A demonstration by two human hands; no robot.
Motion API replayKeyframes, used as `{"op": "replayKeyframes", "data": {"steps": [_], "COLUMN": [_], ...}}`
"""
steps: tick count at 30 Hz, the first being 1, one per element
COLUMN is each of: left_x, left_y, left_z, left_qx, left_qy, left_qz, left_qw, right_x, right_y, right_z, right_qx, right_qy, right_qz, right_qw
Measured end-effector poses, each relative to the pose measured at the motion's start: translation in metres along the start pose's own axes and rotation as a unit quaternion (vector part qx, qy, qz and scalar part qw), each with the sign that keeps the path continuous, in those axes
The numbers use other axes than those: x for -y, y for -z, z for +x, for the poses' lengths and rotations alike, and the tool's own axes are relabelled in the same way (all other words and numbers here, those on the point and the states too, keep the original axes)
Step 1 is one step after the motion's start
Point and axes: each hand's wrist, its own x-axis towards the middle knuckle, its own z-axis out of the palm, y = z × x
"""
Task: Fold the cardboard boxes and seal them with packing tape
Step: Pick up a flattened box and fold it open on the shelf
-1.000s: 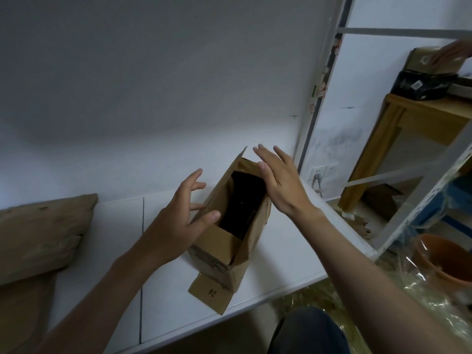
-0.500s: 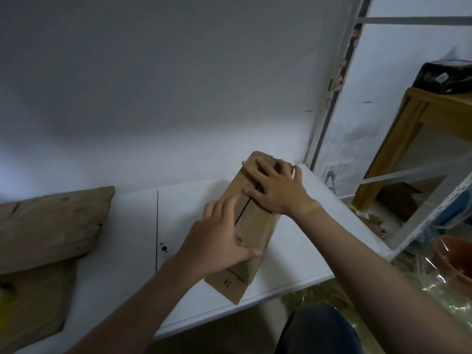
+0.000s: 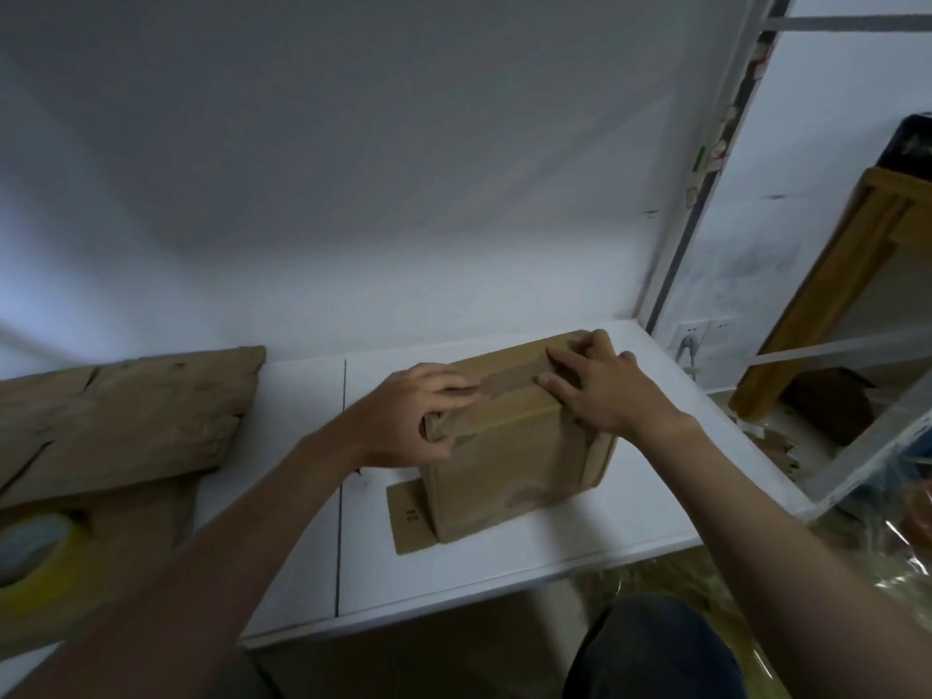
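Note:
A brown cardboard box (image 3: 509, 461) stands on the white table (image 3: 504, 572) with its top flaps folded down. My left hand (image 3: 411, 418) grips the box's left end, fingers over the top and thumb on the end face. At the right end of the top, my right hand (image 3: 600, 391) presses flat on the flaps with fingers spread. A bottom flap (image 3: 408, 517) marked 24 lies out on the table at the box's left foot. A yellow packing tape roll (image 3: 35, 562) lies at the far left.
Flattened cardboard sheets (image 3: 121, 421) lie on the left of the table, under the tape roll. A white metal frame post (image 3: 701, 194) rises at the table's right back corner. Beyond it stand a wooden table (image 3: 827, 305) and crinkled plastic wrap (image 3: 887, 562) on the floor.
The open box had its top flaps pushed shut, then was turned so its long side faces me. Both hands moved from the flaps' edges onto the closed top.

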Motion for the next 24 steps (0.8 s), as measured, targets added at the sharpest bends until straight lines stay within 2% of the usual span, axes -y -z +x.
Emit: {"op": "replayKeyframes", "data": {"steps": [3,10,13,16,20,24], "left_x": [0.008,0.037,0.045,0.051,0.064,0.074], "left_y": [0.001,0.016,0.018,0.026,0.034,0.042], "left_z": [-0.006,-0.039,-0.066,-0.102,-0.157,-0.215], "left_qx": [0.005,-0.023,-0.060,-0.104,-0.121,-0.130], "left_qy": [-0.004,0.075,0.117,0.153,0.237,0.372], "left_qz": [-0.021,0.004,-0.009,-0.030,-0.045,-0.041], "left_qw": [1.000,0.997,0.991,0.982,0.963,0.918], "right_x": [0.024,0.079,0.105,0.136,0.180,0.223], "right_y": [-0.010,-0.028,-0.032,-0.031,-0.033,-0.038], "right_z": [-0.008,-0.026,-0.028,-0.025,-0.020,-0.017], "right_qx": [-0.019,0.011,-0.024,-0.010,-0.012,-0.021], "right_qy": [-0.012,-0.047,-0.020,0.025,0.075,0.111], "right_qz": [-0.061,-0.109,-0.120,-0.095,-0.100,-0.118], "right_qw": [0.998,0.993,0.992,0.995,0.992,0.987]}}
